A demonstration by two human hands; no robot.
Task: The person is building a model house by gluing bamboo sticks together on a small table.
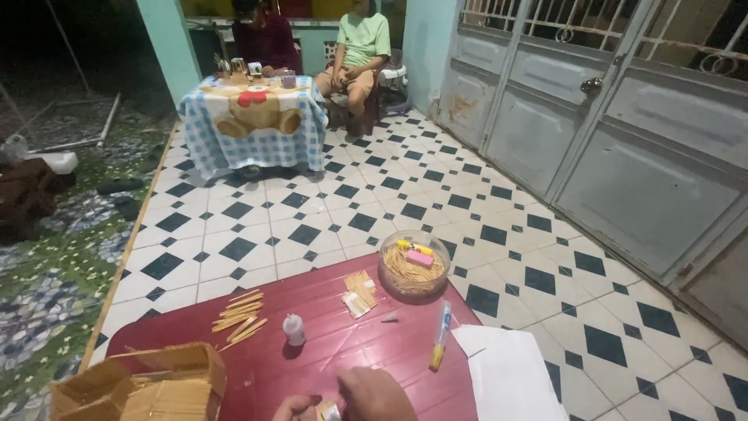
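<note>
My right hand (374,394) sits at the bottom edge over the red table (327,312), fingers curled around a small pale piece (327,409). Only the fingertips of my left hand (292,407) show beside it, touching the same piece. A small white glue bottle (294,329) stands just beyond my hands. Loose wooden sticks (240,314) lie to its left. A stick-built model (144,382) stands at the table's near left corner.
A clear bowl (414,262) of sticks holds a yellow and a pink item at the table's far edge. Short stick bundles (359,292), a utility knife (440,336) and white paper (506,370) lie to the right. Two people sit at a checked-cloth table (253,125) beyond the tiled floor.
</note>
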